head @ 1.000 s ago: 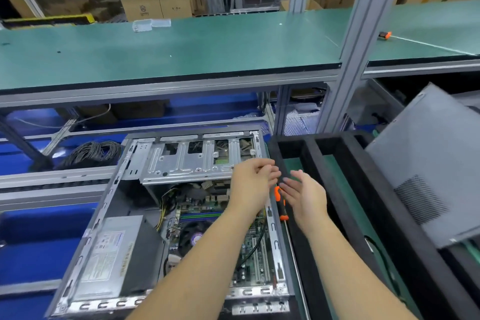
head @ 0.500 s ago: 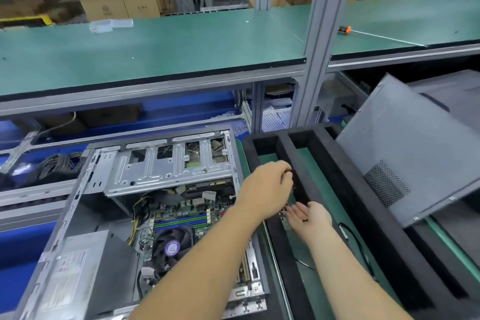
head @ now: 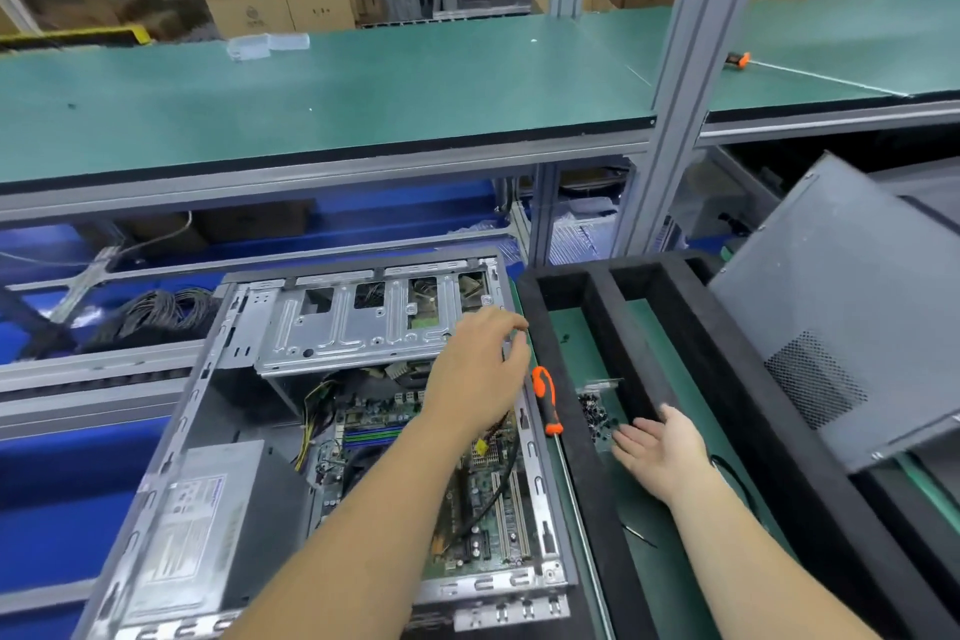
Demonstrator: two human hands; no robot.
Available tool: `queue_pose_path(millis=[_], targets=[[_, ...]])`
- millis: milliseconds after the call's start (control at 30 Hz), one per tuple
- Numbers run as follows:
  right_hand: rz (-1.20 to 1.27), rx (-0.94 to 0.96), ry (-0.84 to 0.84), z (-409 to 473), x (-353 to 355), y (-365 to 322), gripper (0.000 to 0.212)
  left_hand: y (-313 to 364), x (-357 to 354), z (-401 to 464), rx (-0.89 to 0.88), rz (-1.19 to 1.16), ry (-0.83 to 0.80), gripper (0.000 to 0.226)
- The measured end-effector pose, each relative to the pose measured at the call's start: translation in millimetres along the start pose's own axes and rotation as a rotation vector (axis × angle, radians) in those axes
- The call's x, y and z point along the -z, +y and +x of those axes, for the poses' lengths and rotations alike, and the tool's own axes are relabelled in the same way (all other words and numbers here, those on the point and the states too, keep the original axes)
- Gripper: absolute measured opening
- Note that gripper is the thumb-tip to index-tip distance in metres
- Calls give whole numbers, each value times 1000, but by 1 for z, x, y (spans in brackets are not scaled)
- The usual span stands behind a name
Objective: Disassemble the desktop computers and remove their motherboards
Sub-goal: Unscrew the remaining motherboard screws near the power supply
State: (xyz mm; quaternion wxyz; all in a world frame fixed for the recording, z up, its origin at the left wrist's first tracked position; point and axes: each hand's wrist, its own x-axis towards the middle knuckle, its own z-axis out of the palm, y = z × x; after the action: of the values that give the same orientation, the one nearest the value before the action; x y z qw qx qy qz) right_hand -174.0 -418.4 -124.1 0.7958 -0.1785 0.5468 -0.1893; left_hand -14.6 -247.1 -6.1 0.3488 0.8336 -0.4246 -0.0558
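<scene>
The desktop computer point(head: 322, 431) lies on its side, opened, with the motherboard point(head: 483, 499) still seated inside. The left hand point(head: 480, 374) hovers over the drive cage point(head: 363, 322), fingers loosely curled, holding nothing visible. The right hand point(head: 660, 450) lies palm-up and empty beside loose screws point(head: 595, 413) in the foam tray point(head: 587, 473), likely having deposited them.

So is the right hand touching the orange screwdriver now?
Apart. The head view shows the right hand open, palm up, over the tray's green floor, with a strip of black foam wall plainly between it and the screwdriver.
</scene>
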Motion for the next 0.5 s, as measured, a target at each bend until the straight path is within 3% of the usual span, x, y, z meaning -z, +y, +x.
queue_pose_path(millis=[100, 233, 333, 400, 500], targets=[[-213, 129, 49, -25, -13, -2, 42, -20, 25, -9, 17, 98, 26, 29], [-533, 509, 136, -80, -53, 7, 20, -61, 75, -29, 66, 295, 45, 29], [-1039, 797, 19, -127, -80, 30, 26, -95, 107, -52, 154, 429, -4, 24], [-1342, 862, -23, -145, -88, 49, 39, -111, 119, -68, 153, 493, -15, 26], [-1541, 920, -43, -156, -88, 76, 54, -124, 122, -88, 166, 517, 58, 28]])
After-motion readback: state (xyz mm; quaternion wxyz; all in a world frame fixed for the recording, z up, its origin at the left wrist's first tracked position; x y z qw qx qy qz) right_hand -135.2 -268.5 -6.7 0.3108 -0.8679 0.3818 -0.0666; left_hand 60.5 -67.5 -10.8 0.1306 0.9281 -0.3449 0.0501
